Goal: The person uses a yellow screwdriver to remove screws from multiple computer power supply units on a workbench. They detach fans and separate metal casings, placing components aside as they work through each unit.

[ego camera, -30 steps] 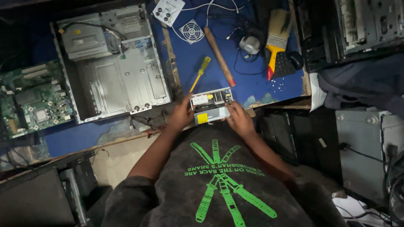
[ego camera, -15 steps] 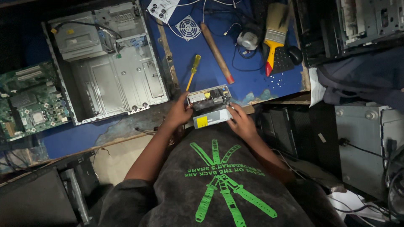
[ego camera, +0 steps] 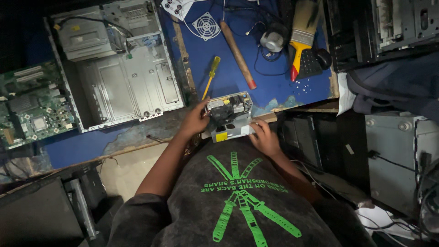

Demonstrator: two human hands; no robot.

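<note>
Centre of frame: grey metal unit [ego camera: 229, 117] at the near edge of the blue bench [ego camera: 274, 87], gripped from both sides. Left hand [ego camera: 195, 120] on its left end, fingers curled onto the top. Right hand [ego camera: 265, 138] at its lower right corner, fingers bent against the casing. Just above the unit: yellow screwdriver [ego camera: 210, 76] and wooden stick [ego camera: 238, 55]. Upper left: open computer case [ego camera: 119, 68]; far left: circuit board [ego camera: 34, 110]. Upper right: brush [ego camera: 302, 36]. Top centre: small fan [ego camera: 206, 25].

open computer case [ego camera: 123, 73], green motherboard [ego camera: 32, 110], yellow screwdriver [ego camera: 210, 75], wooden stick [ego camera: 238, 55], paintbrush [ego camera: 302, 36], small fan [ego camera: 206, 25]
</note>
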